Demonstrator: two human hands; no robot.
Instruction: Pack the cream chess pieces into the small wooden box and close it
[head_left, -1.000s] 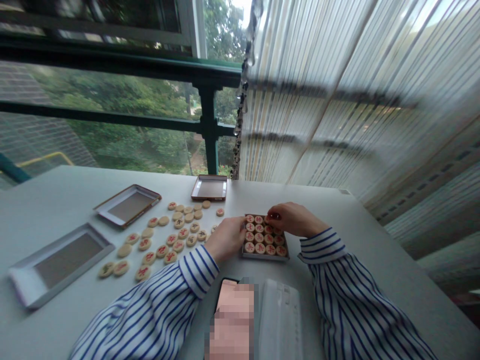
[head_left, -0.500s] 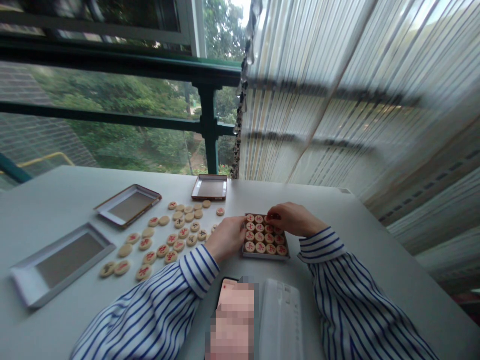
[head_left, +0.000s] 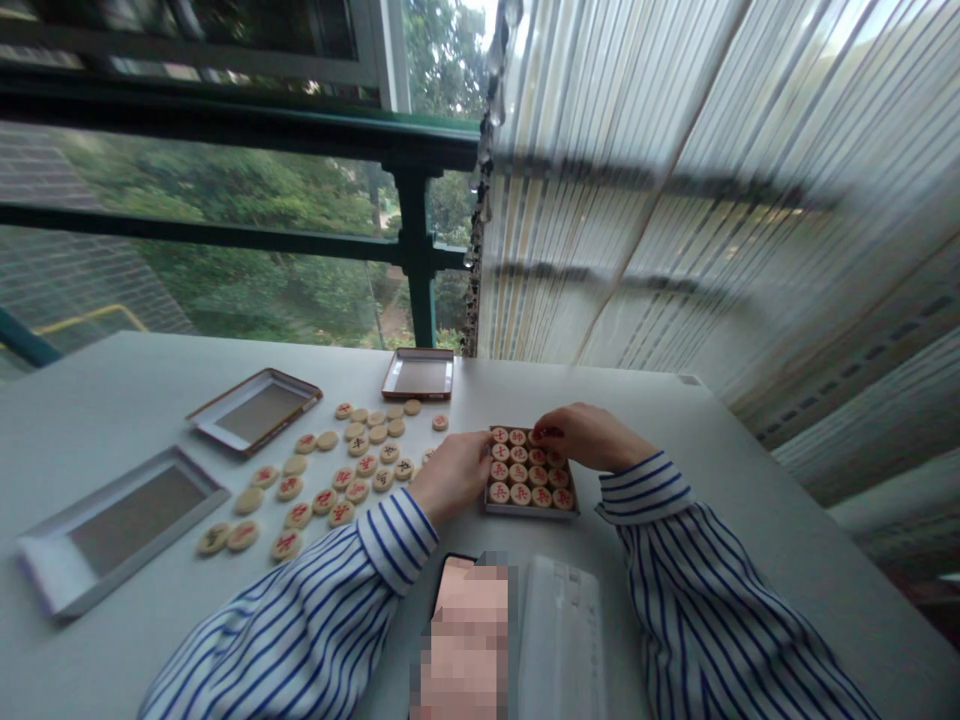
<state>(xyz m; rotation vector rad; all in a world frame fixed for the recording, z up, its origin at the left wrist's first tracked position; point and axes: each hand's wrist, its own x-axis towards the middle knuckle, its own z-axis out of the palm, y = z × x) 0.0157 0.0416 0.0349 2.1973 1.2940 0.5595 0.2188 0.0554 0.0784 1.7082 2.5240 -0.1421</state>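
Observation:
A small square box (head_left: 531, 510) on the white table (head_left: 150, 380) holds several round wooden game pieces with red characters (head_left: 520, 494) in neat rows. My left hand (head_left: 451, 475) rests against the box's left side, fingers curled at its edge. My right hand (head_left: 586, 436) hovers over the box's far right corner, fingertips pinched on a piece (head_left: 538, 436) there. Both arms wear blue-and-white striped sleeves.
Several loose pieces (head_left: 330, 470) lie scattered left of the box. Three shallow box halves sit farther out: one white (head_left: 52, 570), one brown-edged (head_left: 255, 408), one small (head_left: 419, 375). A phone (head_left: 461, 640) and a white case (head_left: 561, 630) lie near me. Window railing and curtain stand behind.
Hardly anything moved; both hands stay at the box, the right fingertips shifting slightly over the far row.

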